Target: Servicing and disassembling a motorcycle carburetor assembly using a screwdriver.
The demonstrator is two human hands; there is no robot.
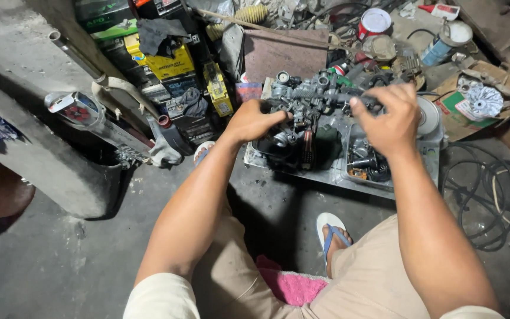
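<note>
A grey, greasy engine assembly (pixel 311 100) with tubes and fittings is held up over a shallow metal tray (pixel 332 174) on the floor. My left hand (pixel 254 120) grips its left end. On the right end, my right hand (pixel 389 116) closes its fingers over the top. Under the assembly, small dark parts (pixel 364 162) lie in the tray.
Stacked yellow and black batteries (pixel 169 65) stand at the back left beside a concrete block (pixel 36 130). Cans (pixel 374 22), a cardboard box with a metal fan part (pixel 484 101) and coiled cables (pixel 491 189) lie to the right. My sandalled foot (pixel 333 233) rests in front.
</note>
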